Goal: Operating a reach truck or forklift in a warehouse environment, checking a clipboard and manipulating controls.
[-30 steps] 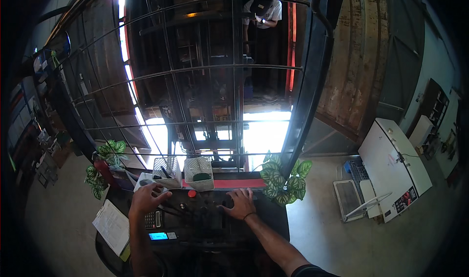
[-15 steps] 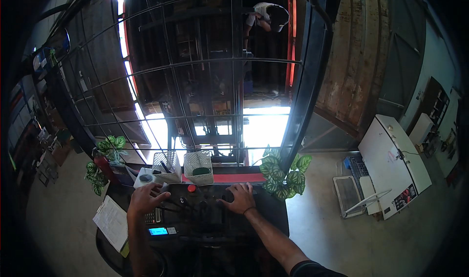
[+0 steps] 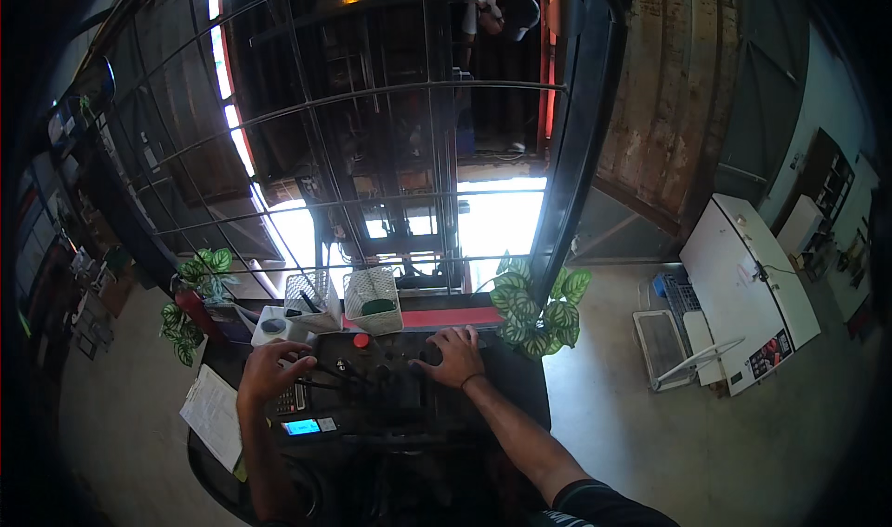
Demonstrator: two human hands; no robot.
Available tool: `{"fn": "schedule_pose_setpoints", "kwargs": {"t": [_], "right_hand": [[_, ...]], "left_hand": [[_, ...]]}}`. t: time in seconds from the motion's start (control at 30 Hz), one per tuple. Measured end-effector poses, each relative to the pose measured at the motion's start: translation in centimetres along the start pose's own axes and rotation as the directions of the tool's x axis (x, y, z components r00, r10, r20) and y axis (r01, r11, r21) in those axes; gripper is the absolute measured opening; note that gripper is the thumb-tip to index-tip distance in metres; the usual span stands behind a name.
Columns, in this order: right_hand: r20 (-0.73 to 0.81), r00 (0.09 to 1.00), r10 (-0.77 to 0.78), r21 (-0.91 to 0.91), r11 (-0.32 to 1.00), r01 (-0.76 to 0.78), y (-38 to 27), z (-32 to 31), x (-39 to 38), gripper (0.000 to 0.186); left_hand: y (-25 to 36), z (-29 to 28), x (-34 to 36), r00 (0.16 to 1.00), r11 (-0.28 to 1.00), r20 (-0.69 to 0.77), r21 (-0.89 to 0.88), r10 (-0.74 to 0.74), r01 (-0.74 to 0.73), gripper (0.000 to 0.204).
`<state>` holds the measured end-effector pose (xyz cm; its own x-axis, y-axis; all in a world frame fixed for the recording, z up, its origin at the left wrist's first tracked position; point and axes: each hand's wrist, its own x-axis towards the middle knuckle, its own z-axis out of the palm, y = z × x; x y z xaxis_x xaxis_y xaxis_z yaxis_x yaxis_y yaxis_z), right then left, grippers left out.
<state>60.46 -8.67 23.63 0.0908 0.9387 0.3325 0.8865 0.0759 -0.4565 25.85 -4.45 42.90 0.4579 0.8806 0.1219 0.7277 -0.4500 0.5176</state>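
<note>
My left hand [image 3: 271, 373] hovers over the left part of a dark console, fingers bent and thumb apart, with nothing visible in its grasp. Just below it, a calculator [image 3: 294, 398] and a small device with a lit blue screen [image 3: 302, 427] lie on the console. On the right side, my right hand [image 3: 454, 356] is cupped around a dark round knob [image 3: 429, 352], partly hidden by the fingers. Between the hands stand several black levers [image 3: 346, 371], dim against the console. A red button [image 3: 360, 340] sits beyond them.
Two white baskets [image 3: 373, 302] stand ahead, behind a black wire guard [image 3: 429, 83]. Leafy plants [image 3: 536, 313] flank the console. A clipboard [image 3: 213, 415] lies at left, near a red extinguisher [image 3: 191, 309]. Beyond the guard, a person [image 3: 506, 13] stoops. A white chest [image 3: 743, 295] stands right.
The whole view has shifted a little, so the console and baskets sit higher in the picture. My left hand has turned slightly. My right hand keeps its place on the console.
</note>
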Motion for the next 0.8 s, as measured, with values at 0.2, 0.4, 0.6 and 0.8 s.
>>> {"fn": "schedule_pose_setpoints", "kwargs": {"t": [0.2,0.4,0.6,0.8], "right_hand": [[-0.014,1.0,-0.012,0.015,1.0,0.012,-0.7,-0.1,0.1,0.068],[-0.096,0.991,-0.088,0.004,0.996,0.089,-0.6,-1.4,3.5,0.064],[-0.057,0.994,-0.089,0.202,0.974,0.099,-1.9,-1.2,-1.2,0.052],[-0.101,0.973,-0.206,0.666,0.712,0.22,-12.2,-2.5,-4.4,0.041]], "left_hand": [[0.2,-0.9,-0.7,1.0,0.999,0.013,-0.044,-0.019,0.02,0.037],[0.8,-1.9,0.6,0.985,0.995,-0.171,-0.086,0.032,-0.047,0.028],[-1.2,0.3,-3.0,0.917,0.968,-0.396,-0.247,-0.052,-0.051,0.021],[-4.1,3.7,-4.9,0.866,0.905,-0.495,-0.4,-0.079,-0.145,0.061]]}}
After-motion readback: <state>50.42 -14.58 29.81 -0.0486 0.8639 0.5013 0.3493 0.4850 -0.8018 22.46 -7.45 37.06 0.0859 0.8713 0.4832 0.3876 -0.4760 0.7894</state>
